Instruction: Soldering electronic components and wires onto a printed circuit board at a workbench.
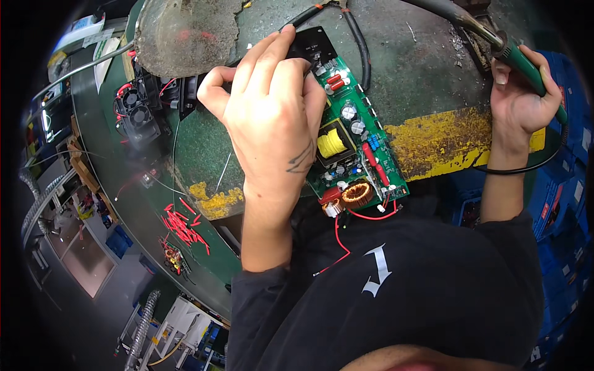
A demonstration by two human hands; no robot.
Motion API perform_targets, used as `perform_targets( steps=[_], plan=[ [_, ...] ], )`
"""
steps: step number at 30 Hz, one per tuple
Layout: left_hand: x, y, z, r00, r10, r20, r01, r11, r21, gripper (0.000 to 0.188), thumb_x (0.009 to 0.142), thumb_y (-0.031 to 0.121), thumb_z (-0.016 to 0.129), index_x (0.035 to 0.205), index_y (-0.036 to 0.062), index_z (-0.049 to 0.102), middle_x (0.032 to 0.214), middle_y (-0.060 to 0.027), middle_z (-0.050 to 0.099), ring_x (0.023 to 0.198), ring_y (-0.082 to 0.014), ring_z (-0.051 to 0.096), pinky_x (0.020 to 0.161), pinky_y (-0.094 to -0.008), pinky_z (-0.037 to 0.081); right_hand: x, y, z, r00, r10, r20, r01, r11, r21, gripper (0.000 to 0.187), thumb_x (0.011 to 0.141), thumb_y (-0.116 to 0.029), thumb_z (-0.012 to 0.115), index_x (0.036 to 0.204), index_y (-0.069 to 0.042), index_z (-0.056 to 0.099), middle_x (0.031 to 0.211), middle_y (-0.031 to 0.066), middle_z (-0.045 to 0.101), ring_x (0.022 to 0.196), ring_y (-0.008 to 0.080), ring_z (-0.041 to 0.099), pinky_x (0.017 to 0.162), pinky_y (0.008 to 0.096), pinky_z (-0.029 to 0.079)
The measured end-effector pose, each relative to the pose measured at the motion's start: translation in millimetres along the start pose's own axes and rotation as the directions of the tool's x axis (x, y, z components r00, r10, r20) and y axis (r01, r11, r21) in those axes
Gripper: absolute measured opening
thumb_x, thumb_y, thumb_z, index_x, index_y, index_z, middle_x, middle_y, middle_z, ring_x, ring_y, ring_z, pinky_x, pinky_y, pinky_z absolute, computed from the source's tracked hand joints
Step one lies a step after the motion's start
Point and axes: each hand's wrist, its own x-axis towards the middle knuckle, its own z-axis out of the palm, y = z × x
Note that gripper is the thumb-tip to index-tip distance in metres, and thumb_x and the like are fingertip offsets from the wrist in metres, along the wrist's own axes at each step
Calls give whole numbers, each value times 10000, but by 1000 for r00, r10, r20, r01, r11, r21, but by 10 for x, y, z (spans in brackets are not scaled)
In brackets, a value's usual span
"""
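Observation:
Over the left side of a green circuit board is my left hand, back up and fingers bent. Its thumb and index finger come together near the board's far end, beside a black plate; whatever they pinch is hidden. The board carries a yellow-wrapped transformer, a copper-wound ring coil, silver-topped capacitors and red parts. A red wire hangs off its near end. Out to the right, my right hand is closed round a green-handled soldering iron, its metal end at a thick grey tube.
Pliers with black-and-orange handles lie beyond the board. A dirty slab sits at the far left. Farther left are black fans and a pile of red sleeves. Blue bins stand at the right.

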Motion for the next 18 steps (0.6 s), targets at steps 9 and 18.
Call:
perform_targets(
  steps=[9,18],
  plan=[
    [7,8,-14,1000,-10,1,10,1000,1,104,791,123,759,874,101,700,1256,-31,733,1130,-156,678,962,-345,327,-5,25,153,997,8,72,-10,999,33,475,929,-324,453,1112,49,682,949,217,680,750,270,570,645,331,436],
    [-23,3,-57,999,-21,27,20,1000,18,115,783,142,776,861,103,700,1266,-33,730,1161,-170,668,989,-357,321,-22,73,157,997,11,70,-13,1000,25,480,923,-330,454,1112,50,679,943,213,686,739,270,578,645,334,438]
  ],
)
